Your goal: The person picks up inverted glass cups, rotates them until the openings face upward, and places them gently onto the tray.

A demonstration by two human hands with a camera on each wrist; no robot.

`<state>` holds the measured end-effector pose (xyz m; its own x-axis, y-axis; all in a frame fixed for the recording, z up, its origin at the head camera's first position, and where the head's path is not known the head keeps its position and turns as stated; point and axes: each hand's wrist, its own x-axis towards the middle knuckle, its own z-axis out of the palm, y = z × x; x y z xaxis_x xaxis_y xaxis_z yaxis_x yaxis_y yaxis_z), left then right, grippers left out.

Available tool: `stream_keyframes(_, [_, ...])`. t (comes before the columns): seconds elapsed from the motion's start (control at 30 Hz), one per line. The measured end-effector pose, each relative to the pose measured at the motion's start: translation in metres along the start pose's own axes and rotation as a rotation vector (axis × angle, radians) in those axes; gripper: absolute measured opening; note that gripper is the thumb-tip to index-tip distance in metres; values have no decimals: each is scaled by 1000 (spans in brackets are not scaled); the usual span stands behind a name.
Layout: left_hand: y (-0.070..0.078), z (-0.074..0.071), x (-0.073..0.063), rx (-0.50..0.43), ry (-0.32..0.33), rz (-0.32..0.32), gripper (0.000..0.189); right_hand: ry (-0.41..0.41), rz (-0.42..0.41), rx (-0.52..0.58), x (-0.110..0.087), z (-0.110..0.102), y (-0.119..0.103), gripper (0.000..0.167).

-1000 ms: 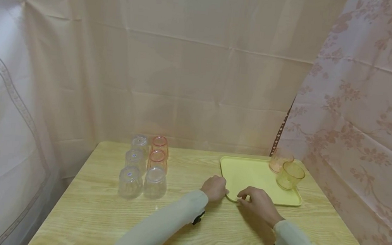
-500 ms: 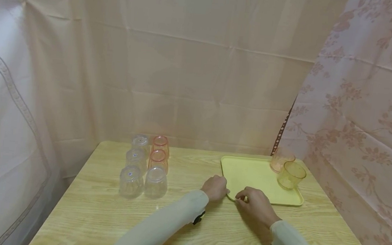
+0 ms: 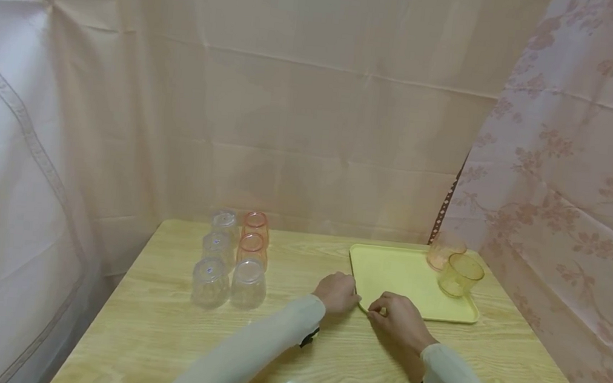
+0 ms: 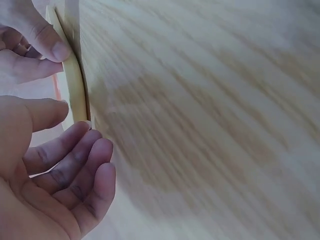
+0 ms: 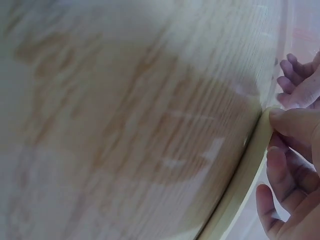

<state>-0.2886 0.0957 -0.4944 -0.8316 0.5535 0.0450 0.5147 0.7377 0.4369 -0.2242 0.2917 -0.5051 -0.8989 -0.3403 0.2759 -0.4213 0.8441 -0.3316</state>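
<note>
A yellow rectangular tray (image 3: 397,280) lies on the right half of the table. At its near left corner, my left hand (image 3: 337,293) holds the rim between thumb and fingertips; in the left wrist view the thumb (image 4: 49,112) is on one side of the rim and the curled fingers on the other. Close beside it, my right hand (image 3: 400,321) pinches the front rim, its thumb (image 5: 287,122) pressed on the edge in the right wrist view. On the tray's right side stand a yellow tumbler (image 3: 460,277) and, behind it, a pale orange tumbler (image 3: 445,252).
Two rows of upturned tumblers stand on the left of the table (image 3: 162,337): clear ones (image 3: 211,283) and two reddish ones (image 3: 252,250). A beige curtain (image 3: 312,125) hangs behind, and a floral pink curtain (image 3: 573,209) borders the right side.
My right hand has moved slightly left along the front rim and its fingertips have closed on it. The left hand stays at the corner. The head view has shifted a little.
</note>
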Motion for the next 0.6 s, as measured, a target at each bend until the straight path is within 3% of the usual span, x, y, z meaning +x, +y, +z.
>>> stream_keyframes(0.23, [-10,-18,-7,89,28,46,45,-7,2,22,2,0,-1,10])
stream_keyframes(0.6, [-21,-52,-20,117,-30,115,36,-13,12,43,0,3,6,11])
